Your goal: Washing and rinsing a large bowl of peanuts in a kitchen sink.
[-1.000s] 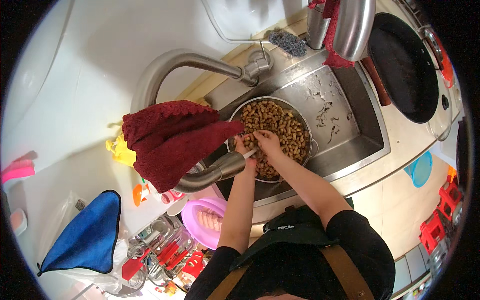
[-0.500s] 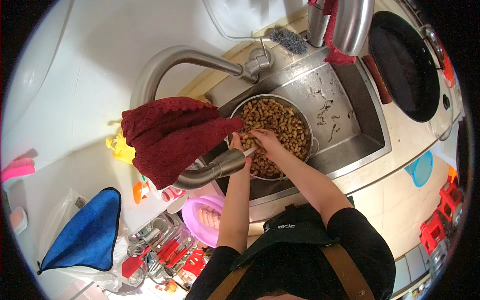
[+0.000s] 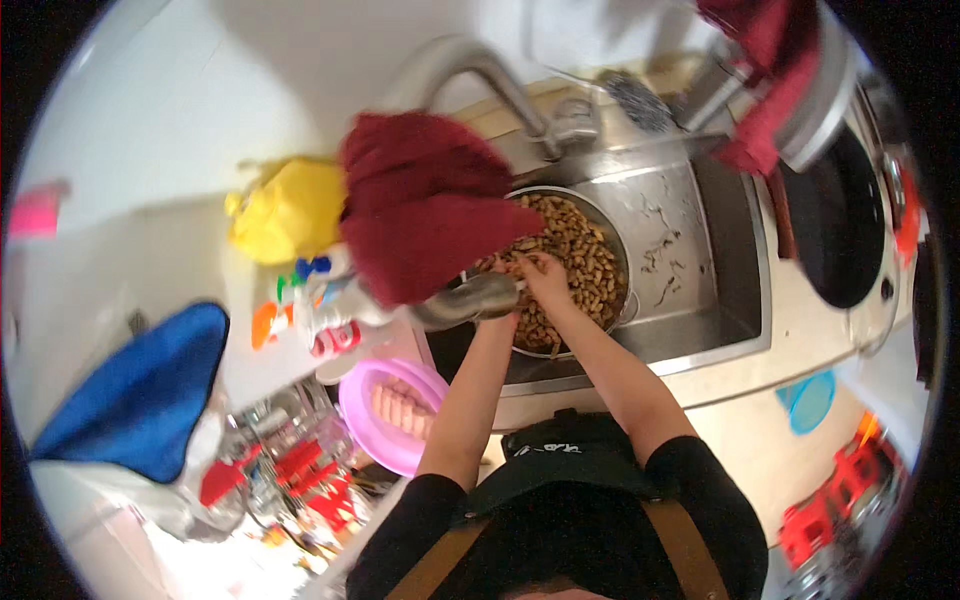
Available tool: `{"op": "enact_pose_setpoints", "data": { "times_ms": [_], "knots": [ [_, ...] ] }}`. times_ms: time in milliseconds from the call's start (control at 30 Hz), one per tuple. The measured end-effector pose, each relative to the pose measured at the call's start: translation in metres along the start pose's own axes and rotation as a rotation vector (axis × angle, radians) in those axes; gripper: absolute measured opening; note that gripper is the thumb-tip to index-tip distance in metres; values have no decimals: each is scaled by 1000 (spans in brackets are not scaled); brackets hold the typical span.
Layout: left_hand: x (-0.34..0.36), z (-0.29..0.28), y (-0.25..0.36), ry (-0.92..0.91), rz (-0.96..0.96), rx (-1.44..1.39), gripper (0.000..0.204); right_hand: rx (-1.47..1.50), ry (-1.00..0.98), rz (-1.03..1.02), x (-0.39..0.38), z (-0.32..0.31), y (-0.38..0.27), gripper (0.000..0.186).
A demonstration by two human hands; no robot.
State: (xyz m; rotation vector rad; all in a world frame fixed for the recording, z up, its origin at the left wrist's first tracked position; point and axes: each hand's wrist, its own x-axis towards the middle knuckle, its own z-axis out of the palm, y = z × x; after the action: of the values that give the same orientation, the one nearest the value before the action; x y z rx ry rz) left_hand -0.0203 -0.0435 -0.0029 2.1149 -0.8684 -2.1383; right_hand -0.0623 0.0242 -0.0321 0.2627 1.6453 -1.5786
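A round metal pot [image 3: 624, 262] full of unshelled peanuts [image 3: 590, 265] stands at the left side of the sink. Over the peanuts my right hand [image 3: 545, 282] has its fingers bent and drawn together, against my left fingers; what they pinch is too small and blurred to make out. My left hand [image 3: 512, 268] is just left of it, largely hidden behind the metal faucet spout [image 3: 470, 302], its hold unclear. A dark red cloth [image 3: 425, 205] drapes over the faucet and covers the pot's left part.
Dark scraps lie on the sink floor [image 3: 690, 220] right of the pot. A black pan [image 3: 835, 225] sits on the far right. At left are a yellow bag [image 3: 290, 210], a blue cloth [image 3: 140, 400] and a pink basin [image 3: 355, 390]. The faucet hangs close above my hands.
The whole view has shifted and is blurred, so the cloth and faucet appear further right and more of the yellow bag shows. My hands stay together over the peanuts.
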Motion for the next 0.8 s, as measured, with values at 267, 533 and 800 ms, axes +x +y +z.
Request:
{"op": "enact_pose_setpoints", "data": {
  "times_ms": [267, 533, 800],
  "knots": [
    [-28, -10, -23, -303, 231, -252, 34, -21, -116, 153, -21, -15, -39, 34],
    [-47, -20, -26, -447, 264, -377, 37, -65, -264, 34, 4, -36, -20, 43],
    [-42, -30, -33, -583, 301, -448, 39, -39, -447, 94, -34, -32, -50, 45]
  ]
}}
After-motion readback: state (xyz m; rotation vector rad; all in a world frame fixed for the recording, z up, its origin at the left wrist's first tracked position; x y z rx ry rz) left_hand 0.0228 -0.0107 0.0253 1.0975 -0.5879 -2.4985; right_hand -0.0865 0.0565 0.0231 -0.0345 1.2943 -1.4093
